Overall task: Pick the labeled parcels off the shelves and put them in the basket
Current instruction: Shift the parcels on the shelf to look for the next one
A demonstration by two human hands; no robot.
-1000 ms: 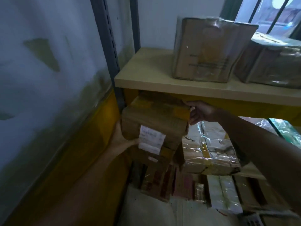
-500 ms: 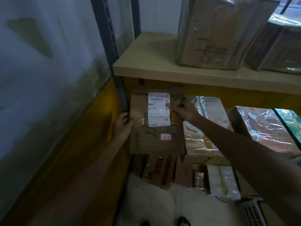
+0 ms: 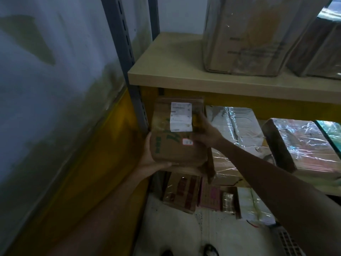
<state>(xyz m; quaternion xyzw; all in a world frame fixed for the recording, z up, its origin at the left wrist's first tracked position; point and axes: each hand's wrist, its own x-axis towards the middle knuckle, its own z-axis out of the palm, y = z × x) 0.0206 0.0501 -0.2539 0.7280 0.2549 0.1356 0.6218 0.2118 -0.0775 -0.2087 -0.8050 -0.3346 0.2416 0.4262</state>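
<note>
One parcel [image 3: 177, 150], brown card, held upright before the lower shelf, just under the top board [image 3: 184, 74] and near the grey post [image 3: 121, 43]. Bears one white label [image 3: 180, 116] up top and one small pink sticker [image 3: 187, 142] below it. Two hands on it: left hand [image 3: 147, 156] cupped round the lower left corner, fingers curled along the bottom edge; right hand [image 3: 204, 133] gripping the right edge, thumb on the front face.

Two film-wrapped boxes on the top board, a big one [image 3: 249, 34] and a darker one [image 3: 321, 48] just beside it. Three wrapped packs on the shelf below: [image 3: 234, 126], [image 3: 302, 145] and a green one [image 3: 330, 130] at the frame edge. Four more on the floor [image 3: 175, 228], set side by side: [image 3: 181, 193], [image 3: 210, 198], [image 3: 228, 200], [image 3: 252, 206]. White grid [image 3: 287, 242] in the bottom right corner, perhaps a basket, too cropped to tell. Two shoe tips [image 3: 210, 250] at the bottom edge.

Dim room; pale speckled floor; wall [image 3: 55, 89] at left, grey above a yellow band
</note>
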